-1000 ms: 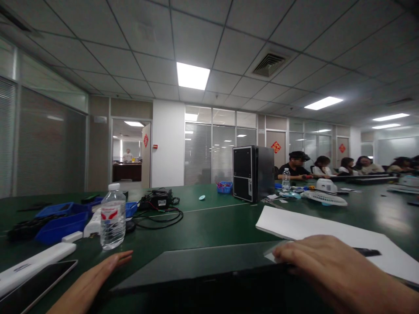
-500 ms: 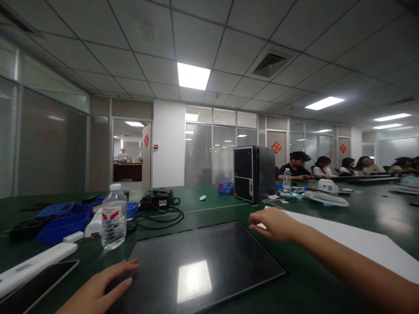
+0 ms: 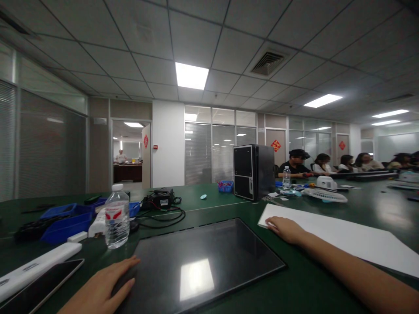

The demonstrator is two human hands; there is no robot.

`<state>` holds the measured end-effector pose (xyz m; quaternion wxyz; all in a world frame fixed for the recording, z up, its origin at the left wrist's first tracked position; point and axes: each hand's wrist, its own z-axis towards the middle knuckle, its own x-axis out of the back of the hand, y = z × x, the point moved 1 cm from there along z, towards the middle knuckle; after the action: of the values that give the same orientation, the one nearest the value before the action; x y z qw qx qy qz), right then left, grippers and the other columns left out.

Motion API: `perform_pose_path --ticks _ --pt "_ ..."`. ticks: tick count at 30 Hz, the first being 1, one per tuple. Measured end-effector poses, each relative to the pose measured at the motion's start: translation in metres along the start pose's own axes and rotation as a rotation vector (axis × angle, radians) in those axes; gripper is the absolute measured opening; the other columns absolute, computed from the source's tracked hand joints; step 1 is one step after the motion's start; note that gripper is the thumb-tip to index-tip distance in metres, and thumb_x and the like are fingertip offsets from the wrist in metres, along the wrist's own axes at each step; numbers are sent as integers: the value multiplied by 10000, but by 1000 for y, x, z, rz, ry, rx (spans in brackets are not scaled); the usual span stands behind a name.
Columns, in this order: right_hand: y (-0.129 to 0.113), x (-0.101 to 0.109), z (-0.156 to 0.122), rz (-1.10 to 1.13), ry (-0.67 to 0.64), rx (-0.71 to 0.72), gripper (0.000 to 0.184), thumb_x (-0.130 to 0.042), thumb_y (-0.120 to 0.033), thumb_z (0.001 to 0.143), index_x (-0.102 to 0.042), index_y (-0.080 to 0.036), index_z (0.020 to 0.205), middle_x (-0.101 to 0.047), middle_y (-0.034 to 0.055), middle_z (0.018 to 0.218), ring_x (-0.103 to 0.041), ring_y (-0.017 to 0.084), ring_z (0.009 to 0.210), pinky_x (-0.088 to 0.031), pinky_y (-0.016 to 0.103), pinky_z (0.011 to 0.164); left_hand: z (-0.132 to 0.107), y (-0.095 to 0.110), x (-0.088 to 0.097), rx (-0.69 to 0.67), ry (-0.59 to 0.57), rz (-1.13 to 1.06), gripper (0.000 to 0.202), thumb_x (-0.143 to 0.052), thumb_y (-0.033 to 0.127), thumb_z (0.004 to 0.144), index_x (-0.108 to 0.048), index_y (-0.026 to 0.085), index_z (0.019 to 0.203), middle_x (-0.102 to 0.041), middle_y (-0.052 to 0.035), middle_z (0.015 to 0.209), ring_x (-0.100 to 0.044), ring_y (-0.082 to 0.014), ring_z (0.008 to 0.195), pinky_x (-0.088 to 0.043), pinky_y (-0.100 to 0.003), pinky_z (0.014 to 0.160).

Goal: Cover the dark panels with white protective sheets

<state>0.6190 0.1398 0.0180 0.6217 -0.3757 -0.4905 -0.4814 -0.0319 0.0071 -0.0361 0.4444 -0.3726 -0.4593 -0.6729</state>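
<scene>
A dark glossy panel (image 3: pixel 203 261) lies flat on the green table (image 3: pixel 209 209) in front of me. My left hand (image 3: pixel 101 288) rests open at the panel's near left corner, fingers stretched out. My right hand (image 3: pixel 286 229) reaches past the panel's far right corner and lies on the near corner of a large white sheet (image 3: pixel 343 237); its fingers are flat, holding nothing.
A water bottle (image 3: pixel 117 216), blue bins (image 3: pixel 65 220), black cables (image 3: pixel 163 209) and a white bar (image 3: pixel 36 264) beside a phone (image 3: pixel 36 290) lie left. A black computer case (image 3: pixel 252 172) stands behind. Several people (image 3: pixel 296 163) sit at the far right.
The panel, tilted up on edge a second ago, now lies flat. My right hand left its top edge and moved forward onto the white sheet's corner. My left hand barely shifted.
</scene>
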Motion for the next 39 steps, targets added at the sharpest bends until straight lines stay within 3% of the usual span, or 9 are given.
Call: perform_pose_path --ticks 6,14,17,20,22,27,31,35,39 --pt "-14 0 3 -116 69 -126 387 -381 -209 973 -743 -104 1061 -727 237 1052 -682 363 1004 -450 443 846 -1 10 8 30 -15 24 627 -388 675 970 -559 313 1453 -575 -27 1510 -520 -277 1402 -355 -506 1216" --pt "-41 15 -8 -84 192 -120 316 -470 -369 979 -734 -196 983 -744 135 950 -686 315 905 -457 389 767 -1 7 9 55 26 36 588 -414 679 953 -632 341 1382 -658 -37 1419 -603 -317 1312 -416 -544 1157" --pt "-64 22 -14 246 240 -22 397 -467 -503 990 -725 -202 1011 -749 123 988 -690 302 918 -496 402 791 -1 4 9 59 8 48 594 -414 681 948 -607 357 1407 -639 -24 1444 -558 -325 1363 -378 -557 1185" --pt "-91 23 -22 807 57 188 550 -398 -623 1002 -672 -196 1214 -739 127 1106 -708 277 964 -553 402 794 -1 2 9 63 -21 54 612 -399 689 950 -580 358 1433 -616 -23 1471 -517 -326 1401 -330 -574 1212" --pt "-104 25 -27 974 9 304 593 -383 -637 1010 -640 -185 1293 -727 135 1169 -699 271 1041 -556 420 874 0 2 9 60 -26 56 616 -397 692 951 -575 359 1438 -605 -23 1482 -504 -323 1413 -310 -575 1224" --pt "-96 27 -25 540 235 245 540 -400 -591 1016 -710 -195 1210 -714 125 1249 -632 301 1183 -441 471 1057 -1 3 10 67 -34 76 638 -383 700 952 -556 350 1457 -594 -26 1494 -483 -323 1429 -305 -568 1227" --pt "-76 19 -19 252 138 113 552 -372 -576 1013 -753 -187 1107 -749 139 1141 -670 332 1068 -477 483 961 -1 4 11 64 -39 93 622 -368 674 966 -557 342 1457 -597 -28 1490 -494 -316 1421 -314 -568 1220" --pt "-85 22 -26 301 76 272 522 -387 -567 1014 -753 -210 1120 -751 119 1139 -674 309 1046 -484 460 956 -2 4 11 75 -22 103 602 -402 667 955 -584 347 1431 -608 -10 1480 -506 -300 1414 -324 -538 1224" --pt "-109 33 -40 501 -24 504 510 -436 -582 1008 -674 -246 1310 -691 103 1314 -635 290 1181 -463 436 1041 -2 5 11 69 -17 102 583 -414 653 955 -582 361 1430 -603 7 1485 -504 -304 1415 -330 -538 1220"
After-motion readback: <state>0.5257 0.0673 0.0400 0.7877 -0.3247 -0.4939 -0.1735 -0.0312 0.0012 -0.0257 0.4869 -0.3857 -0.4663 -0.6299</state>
